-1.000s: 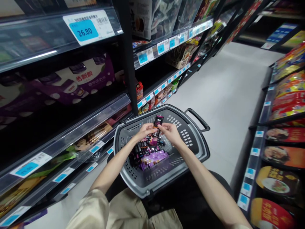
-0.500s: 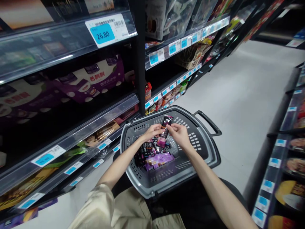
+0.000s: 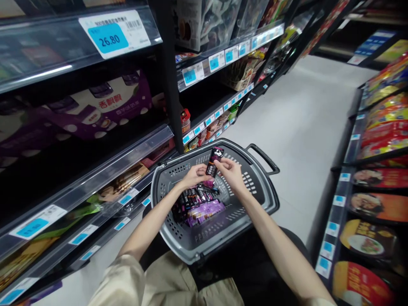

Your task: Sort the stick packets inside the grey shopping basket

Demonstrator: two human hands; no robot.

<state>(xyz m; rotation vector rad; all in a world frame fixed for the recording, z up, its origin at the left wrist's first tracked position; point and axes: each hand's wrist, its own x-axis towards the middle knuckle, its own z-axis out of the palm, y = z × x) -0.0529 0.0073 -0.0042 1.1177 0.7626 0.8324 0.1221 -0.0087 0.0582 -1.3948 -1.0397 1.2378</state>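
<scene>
A black and pink sachet (image 3: 211,169) is held between my two hands, over a grey shopping basket (image 3: 269,193). My left hand (image 3: 196,175) grips its lower left edge with thumb and fingers. My right hand (image 3: 230,170) pinches its right edge near the top. Below them, inside the basket, lies a heap of black sachets (image 3: 191,197). Several purple sachets (image 3: 205,211) lie in front of that heap. The basket's black handle (image 3: 266,159) sticks out to the right. What the sachet holds cannot be seen.
Shelves with price labels (image 3: 110,38) run along the left, carrying purple multipacks (image 3: 121,104). Packaged bowls (image 3: 366,242) and bright bags (image 3: 387,131) fill the shelves on the right. Between them the pale aisle floor (image 3: 306,110) stretches ahead.
The view has turned to the right, so more of the right shelves shows. The sachet stays in both hands but is turned, with its pink end lower and partly covered.
</scene>
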